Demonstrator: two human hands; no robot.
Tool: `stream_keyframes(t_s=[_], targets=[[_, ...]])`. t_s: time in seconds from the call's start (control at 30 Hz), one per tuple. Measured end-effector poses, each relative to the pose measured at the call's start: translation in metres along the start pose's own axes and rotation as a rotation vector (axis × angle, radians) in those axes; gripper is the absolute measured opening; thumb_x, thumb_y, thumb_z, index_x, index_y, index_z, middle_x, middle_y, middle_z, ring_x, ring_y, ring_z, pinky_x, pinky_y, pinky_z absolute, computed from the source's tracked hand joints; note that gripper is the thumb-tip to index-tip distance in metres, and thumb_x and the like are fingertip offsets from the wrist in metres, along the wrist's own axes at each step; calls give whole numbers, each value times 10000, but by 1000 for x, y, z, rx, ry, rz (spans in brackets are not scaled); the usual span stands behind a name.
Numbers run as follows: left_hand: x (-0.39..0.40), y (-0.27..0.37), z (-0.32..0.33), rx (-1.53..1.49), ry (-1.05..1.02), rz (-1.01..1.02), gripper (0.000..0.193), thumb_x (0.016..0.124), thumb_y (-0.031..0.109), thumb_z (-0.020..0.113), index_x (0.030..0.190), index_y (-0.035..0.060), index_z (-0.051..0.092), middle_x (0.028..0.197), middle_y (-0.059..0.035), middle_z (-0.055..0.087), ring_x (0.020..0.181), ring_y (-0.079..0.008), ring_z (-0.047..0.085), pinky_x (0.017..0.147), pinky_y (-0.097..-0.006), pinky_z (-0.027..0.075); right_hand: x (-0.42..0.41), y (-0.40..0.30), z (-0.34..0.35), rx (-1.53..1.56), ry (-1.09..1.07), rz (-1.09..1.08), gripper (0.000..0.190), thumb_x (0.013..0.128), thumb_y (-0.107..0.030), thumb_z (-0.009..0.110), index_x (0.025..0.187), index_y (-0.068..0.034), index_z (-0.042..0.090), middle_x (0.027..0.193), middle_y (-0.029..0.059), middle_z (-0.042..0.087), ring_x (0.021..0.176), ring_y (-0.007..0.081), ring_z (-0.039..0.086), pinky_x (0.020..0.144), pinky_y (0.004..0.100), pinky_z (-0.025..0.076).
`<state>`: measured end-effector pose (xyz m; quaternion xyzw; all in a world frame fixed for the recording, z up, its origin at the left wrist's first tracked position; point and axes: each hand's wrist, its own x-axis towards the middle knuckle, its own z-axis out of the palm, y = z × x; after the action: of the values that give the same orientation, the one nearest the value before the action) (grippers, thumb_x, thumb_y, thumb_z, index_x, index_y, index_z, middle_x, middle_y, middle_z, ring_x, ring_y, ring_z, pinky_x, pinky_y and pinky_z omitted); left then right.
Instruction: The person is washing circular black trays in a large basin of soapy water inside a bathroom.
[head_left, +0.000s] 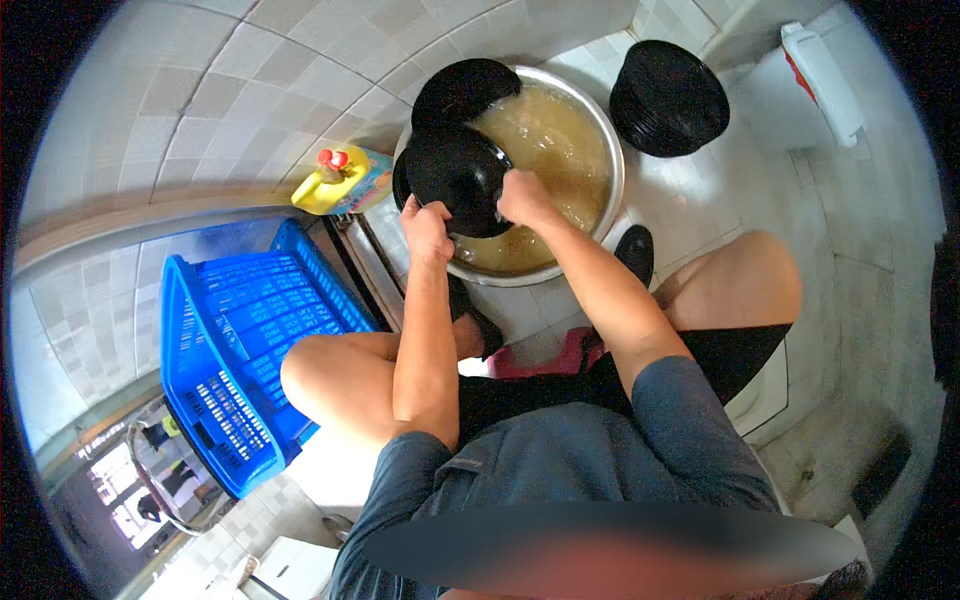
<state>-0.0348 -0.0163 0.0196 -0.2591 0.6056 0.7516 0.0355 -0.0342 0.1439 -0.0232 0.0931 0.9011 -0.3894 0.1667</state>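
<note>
My left hand (429, 229) grips the near left rim of a black bowl (459, 180), its thumb on the edge. The bowl is tilted over the left side of a wide metal basin (616, 176) of cloudy yellowish water (559, 150). At the bowl's right rim is my right hand (523, 199), its fingers curled; whether it holds a cloth or the rim itself cannot be seen. Another black bowl (457, 94) leans at the basin's far left edge, and part of a further black one shows beneath the bowl in my left hand.
A stack of black bowls (667, 101) stands on the tiled floor right of the basin. A yellow jug with a red cap (330, 187) is by the left wall. Nearer on the left is a blue plastic basket (262, 315). A white plastic container (825, 82) lies far right.
</note>
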Motion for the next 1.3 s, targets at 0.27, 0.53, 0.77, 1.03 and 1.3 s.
stream_keyframes(t_s=[0.27,0.53,0.77,1.03,1.3], targets=[[-30,-4,27,229,-341,17,420,603,-131,498,992,-18,609,859,-30,636,710,-145,557,593,-253,431,50,28,-14,212,617,-115,91,753,-58,648,826,-5,658,850,220,659,842,409,639,774,479,507],[-2,-13,-7,-261,-511,-351,425,716,77,492,1135,77,564,1007,-90,627,969,-300,596,794,-505,520,10,-32,10,433,266,-532,122,730,-127,689,810,-36,673,832,186,671,798,357,660,736,429,528],[26,-25,-14,-254,-125,-326,339,666,-5,537,996,48,595,968,-100,635,889,-293,605,788,-432,491,-20,-29,-13,102,-169,-420,145,723,-89,662,842,-6,676,869,217,677,868,372,662,766,445,527],[-27,-10,26,-82,-207,-108,249,643,-96,528,836,60,506,767,-50,545,727,-214,545,653,-343,451,9,40,-34,-103,504,83,127,724,10,591,827,11,666,805,234,671,795,425,667,752,481,549],[-29,-26,24,-48,-75,-304,410,647,-132,493,998,45,610,945,-53,648,720,-190,605,614,-284,491,-11,-20,13,246,454,-437,76,727,-9,621,795,-16,589,813,213,579,838,414,582,732,493,485]])
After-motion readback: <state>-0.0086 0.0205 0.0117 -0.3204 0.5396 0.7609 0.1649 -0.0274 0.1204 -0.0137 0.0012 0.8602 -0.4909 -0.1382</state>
